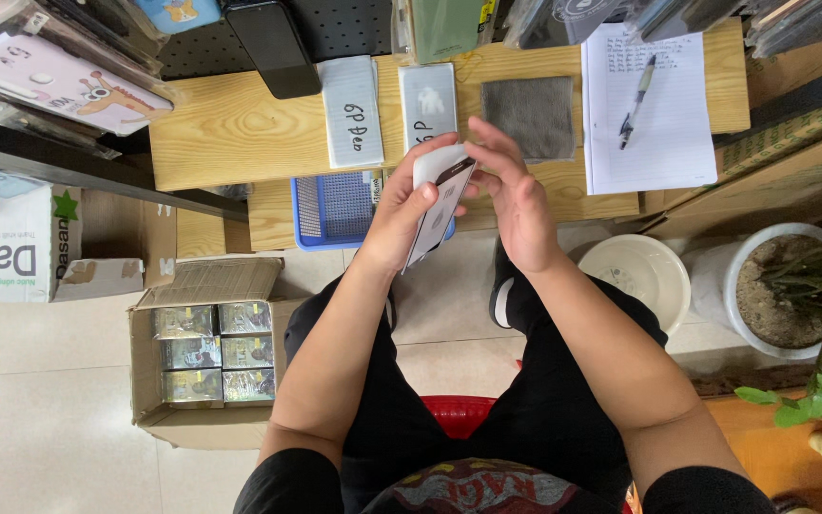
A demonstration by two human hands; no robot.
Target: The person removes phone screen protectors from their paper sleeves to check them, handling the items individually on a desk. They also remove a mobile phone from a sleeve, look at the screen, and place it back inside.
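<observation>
I hold a white phone (438, 202) upright in front of me, over the edge of a low wooden table (240, 128). My left hand (408, 205) grips its left side and lower back, thumb on the face. My right hand (514, 195) cups its right side, fingers curled over the top edge. A thin pale sheet seems to lie on the phone's face; whether it is stuck down I cannot tell.
On the table lie two flat white packets (352, 109), a grey cloth (531, 116), a black phone (271, 43) and a lined paper with a pen (636, 100). A blue mesh basket (333, 205) sits below. A cardboard box (204, 357), a white bowl (639, 271) and a plant pot (773, 290) stand on the floor.
</observation>
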